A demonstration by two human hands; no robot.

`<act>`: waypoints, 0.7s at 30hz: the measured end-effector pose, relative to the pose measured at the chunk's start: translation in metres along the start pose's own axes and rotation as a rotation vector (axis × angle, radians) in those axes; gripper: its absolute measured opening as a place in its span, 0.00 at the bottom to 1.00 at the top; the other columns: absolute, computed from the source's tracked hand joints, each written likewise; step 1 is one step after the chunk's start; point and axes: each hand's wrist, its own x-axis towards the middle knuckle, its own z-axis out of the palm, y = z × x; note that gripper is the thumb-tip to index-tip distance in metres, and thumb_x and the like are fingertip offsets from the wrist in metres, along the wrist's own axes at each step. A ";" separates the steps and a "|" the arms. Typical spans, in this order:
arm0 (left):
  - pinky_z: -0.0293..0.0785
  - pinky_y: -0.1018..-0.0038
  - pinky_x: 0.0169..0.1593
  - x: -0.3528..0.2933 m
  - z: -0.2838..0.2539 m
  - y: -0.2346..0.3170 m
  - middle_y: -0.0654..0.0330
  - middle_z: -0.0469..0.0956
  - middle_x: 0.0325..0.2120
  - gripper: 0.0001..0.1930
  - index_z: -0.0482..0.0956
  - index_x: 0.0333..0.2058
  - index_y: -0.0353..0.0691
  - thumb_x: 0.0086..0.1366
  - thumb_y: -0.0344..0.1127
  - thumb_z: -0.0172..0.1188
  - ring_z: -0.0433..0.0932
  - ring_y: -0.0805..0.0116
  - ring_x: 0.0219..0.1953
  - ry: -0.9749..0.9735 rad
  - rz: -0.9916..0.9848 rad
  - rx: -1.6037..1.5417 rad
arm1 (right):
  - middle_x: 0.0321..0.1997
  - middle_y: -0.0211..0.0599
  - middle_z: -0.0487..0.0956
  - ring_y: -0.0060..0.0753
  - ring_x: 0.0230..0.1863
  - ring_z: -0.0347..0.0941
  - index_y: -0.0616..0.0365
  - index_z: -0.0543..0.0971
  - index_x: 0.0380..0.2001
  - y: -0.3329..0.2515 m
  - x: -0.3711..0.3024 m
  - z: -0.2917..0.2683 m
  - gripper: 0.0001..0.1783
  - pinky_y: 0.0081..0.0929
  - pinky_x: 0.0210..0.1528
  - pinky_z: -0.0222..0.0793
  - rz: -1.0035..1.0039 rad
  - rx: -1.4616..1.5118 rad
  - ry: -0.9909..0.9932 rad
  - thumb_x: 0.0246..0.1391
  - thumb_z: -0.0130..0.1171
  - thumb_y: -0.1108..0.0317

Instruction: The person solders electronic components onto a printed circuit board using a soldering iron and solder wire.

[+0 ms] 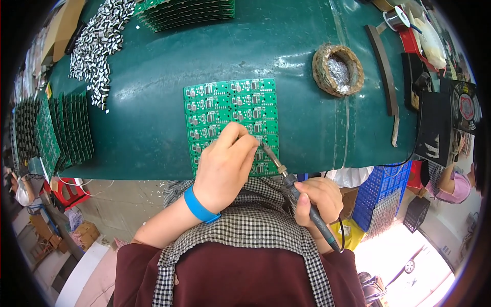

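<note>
Stacks of green boards stand at the far left of the green table, with a heap of small metal parts beyond them. My left hand rests on the green circuit panel at the table's near edge, fingers curled; whether they pinch anything, I cannot tell. My right hand is closed around the soldering iron, its tip on the panel just beside my left fingers. A solder-dross nest sits well to the right.

The left hand hides part of the board; whatever its fingertips pinch is too small to tell.
</note>
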 end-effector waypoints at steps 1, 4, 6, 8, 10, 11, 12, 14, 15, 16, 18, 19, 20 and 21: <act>0.68 0.70 0.26 -0.001 0.001 -0.002 0.58 0.71 0.30 0.07 0.74 0.32 0.36 0.54 0.21 0.61 0.71 0.63 0.23 0.023 0.024 0.035 | 0.17 0.36 0.76 0.32 0.16 0.74 0.64 0.79 0.26 -0.001 -0.001 -0.001 0.05 0.25 0.20 0.71 0.000 -0.001 0.002 0.44 0.57 0.73; 0.68 0.70 0.25 -0.003 -0.001 0.000 0.59 0.70 0.29 0.07 0.74 0.31 0.36 0.53 0.22 0.62 0.71 0.64 0.22 0.020 0.049 0.094 | 0.17 0.36 0.76 0.32 0.16 0.74 0.64 0.78 0.26 -0.003 -0.004 -0.002 0.05 0.25 0.19 0.71 -0.011 -0.005 0.005 0.44 0.57 0.74; 0.71 0.67 0.27 -0.005 -0.004 0.005 0.57 0.69 0.29 0.07 0.73 0.31 0.37 0.53 0.23 0.61 0.74 0.59 0.25 -0.003 0.050 0.121 | 0.17 0.37 0.76 0.32 0.16 0.74 0.65 0.78 0.26 -0.004 -0.007 -0.004 0.06 0.25 0.19 0.70 -0.017 -0.001 0.003 0.43 0.57 0.74; 0.71 0.66 0.27 -0.008 -0.004 0.008 0.57 0.69 0.28 0.08 0.72 0.29 0.36 0.52 0.22 0.61 0.74 0.58 0.25 -0.033 -0.053 0.061 | 0.17 0.37 0.76 0.33 0.15 0.74 0.65 0.78 0.25 -0.003 -0.009 -0.005 0.06 0.25 0.19 0.70 -0.012 0.008 0.028 0.43 0.57 0.74; 0.71 0.66 0.28 -0.011 -0.004 0.008 0.56 0.69 0.28 0.08 0.71 0.29 0.36 0.52 0.21 0.61 0.74 0.58 0.25 -0.017 -0.048 0.036 | 0.15 0.37 0.75 0.33 0.14 0.73 0.65 0.78 0.24 -0.004 -0.010 -0.007 0.06 0.24 0.18 0.69 -0.005 0.024 0.049 0.42 0.57 0.73; 0.71 0.66 0.28 -0.012 -0.003 0.009 0.56 0.69 0.27 0.08 0.71 0.28 0.36 0.52 0.21 0.60 0.74 0.57 0.25 0.001 -0.041 0.012 | 0.15 0.37 0.75 0.33 0.14 0.73 0.65 0.78 0.24 -0.004 -0.011 -0.007 0.06 0.24 0.18 0.69 -0.006 0.024 0.049 0.42 0.57 0.73; 0.71 0.66 0.28 -0.014 -0.003 0.009 0.56 0.69 0.27 0.08 0.71 0.28 0.36 0.52 0.21 0.60 0.74 0.57 0.25 0.002 -0.041 0.013 | 0.15 0.37 0.75 0.33 0.14 0.72 0.65 0.78 0.24 -0.005 -0.011 -0.007 0.06 0.24 0.17 0.69 -0.020 0.013 0.041 0.42 0.57 0.73; 0.72 0.66 0.29 -0.015 0.000 0.008 0.55 0.69 0.27 0.07 0.71 0.29 0.36 0.52 0.20 0.59 0.74 0.56 0.25 0.003 -0.023 0.021 | 0.15 0.37 0.75 0.32 0.14 0.72 0.65 0.78 0.24 -0.005 -0.012 -0.006 0.05 0.24 0.17 0.68 -0.035 0.001 0.034 0.43 0.57 0.73; 0.72 0.66 0.29 -0.015 0.000 0.008 0.55 0.69 0.27 0.07 0.71 0.29 0.36 0.52 0.20 0.59 0.74 0.56 0.25 0.003 -0.022 0.021 | 0.15 0.37 0.75 0.32 0.14 0.72 0.65 0.78 0.24 -0.005 -0.012 -0.005 0.05 0.24 0.17 0.68 -0.034 0.007 0.035 0.43 0.57 0.73; 0.72 0.66 0.29 -0.015 0.001 0.007 0.55 0.70 0.27 0.07 0.71 0.29 0.36 0.53 0.20 0.59 0.74 0.56 0.26 0.003 -0.016 0.029 | 0.15 0.36 0.75 0.32 0.14 0.72 0.65 0.78 0.24 -0.005 -0.013 -0.004 0.05 0.24 0.17 0.68 -0.032 0.014 0.036 0.43 0.57 0.73; 0.72 0.66 0.30 -0.016 0.001 0.007 0.56 0.70 0.27 0.07 0.71 0.30 0.36 0.53 0.21 0.59 0.74 0.56 0.26 0.003 -0.010 0.037 | 0.15 0.36 0.75 0.31 0.14 0.72 0.65 0.78 0.24 -0.005 -0.014 -0.003 0.05 0.23 0.17 0.68 -0.042 0.005 0.041 0.43 0.57 0.73; 0.72 0.66 0.29 -0.016 0.002 0.007 0.56 0.70 0.27 0.07 0.72 0.30 0.36 0.53 0.21 0.60 0.74 0.57 0.26 0.002 -0.005 0.045 | 0.15 0.36 0.75 0.31 0.14 0.72 0.65 0.78 0.24 -0.005 -0.014 -0.003 0.05 0.23 0.16 0.68 -0.051 -0.004 0.046 0.43 0.57 0.73; 0.72 0.66 0.29 -0.017 0.002 0.007 0.56 0.70 0.28 0.07 0.73 0.30 0.36 0.53 0.22 0.60 0.75 0.57 0.27 0.001 0.000 0.053 | 0.15 0.36 0.75 0.31 0.14 0.72 0.65 0.78 0.24 -0.005 -0.015 -0.003 0.05 0.23 0.16 0.68 -0.052 -0.003 0.046 0.43 0.57 0.73; 0.72 0.66 0.29 -0.017 0.003 0.007 0.56 0.70 0.28 0.07 0.73 0.30 0.36 0.53 0.22 0.60 0.75 0.57 0.27 0.002 0.000 0.054 | 0.16 0.36 0.75 0.31 0.14 0.72 0.65 0.78 0.24 -0.005 -0.015 -0.003 0.05 0.23 0.17 0.68 -0.046 0.007 0.037 0.43 0.57 0.74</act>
